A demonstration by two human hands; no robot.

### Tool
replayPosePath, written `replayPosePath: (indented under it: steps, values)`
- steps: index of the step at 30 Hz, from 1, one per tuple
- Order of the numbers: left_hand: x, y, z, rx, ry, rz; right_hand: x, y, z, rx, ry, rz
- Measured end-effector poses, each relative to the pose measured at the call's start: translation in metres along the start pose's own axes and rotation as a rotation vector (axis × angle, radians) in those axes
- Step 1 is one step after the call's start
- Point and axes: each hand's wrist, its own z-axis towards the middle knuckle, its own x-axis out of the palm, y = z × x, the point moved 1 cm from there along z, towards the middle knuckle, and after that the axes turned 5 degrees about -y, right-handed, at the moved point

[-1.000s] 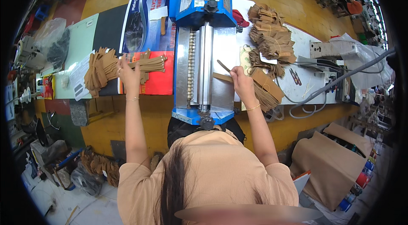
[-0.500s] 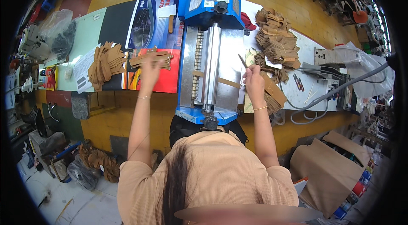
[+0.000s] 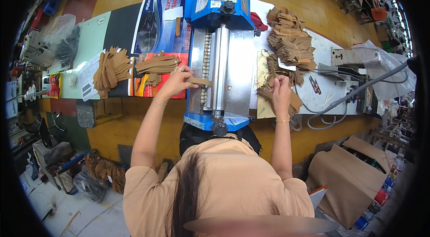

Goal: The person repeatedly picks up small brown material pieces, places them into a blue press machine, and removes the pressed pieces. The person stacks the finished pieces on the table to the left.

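One brown strip (image 3: pixel 200 81), mostly through our roller machine (image 3: pixel 223 55), left end pinched by our left hand (image 3: pixel 178 81); right hand (image 3: pixel 281 91) closed-fingered at three o'clock, contents unclear to us. Piled strips (image 3: pixel 157 65) at nine o'clock look finished; tied bundles (image 3: pixel 292 44) at two o'clock seemingly remain.

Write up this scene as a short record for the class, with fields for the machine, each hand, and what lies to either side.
Machine: blue and metal, with a long silver roller
Left hand: pinching a brown strip that reaches the roller
Right hand: near brown pieces; grip unclear
Left side: loose strips, fanned bundle
Right side: stacked brown bundles
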Motion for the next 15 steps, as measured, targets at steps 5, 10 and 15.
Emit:
replayPosePath:
  steps: [5,10,15]
  values:
    - [-0.048,-0.009,-0.024,-0.363,0.175,0.108,0.001,0.001,-0.001,-0.069,0.037,0.032]
    - [-0.074,-0.023,-0.042,-0.479,0.179,0.069,0.008,0.01,0.001,-0.085,0.094,0.037]
    - [-0.106,-0.037,-0.057,-0.527,0.052,-0.076,0.016,0.016,0.003,-0.068,0.118,0.105]
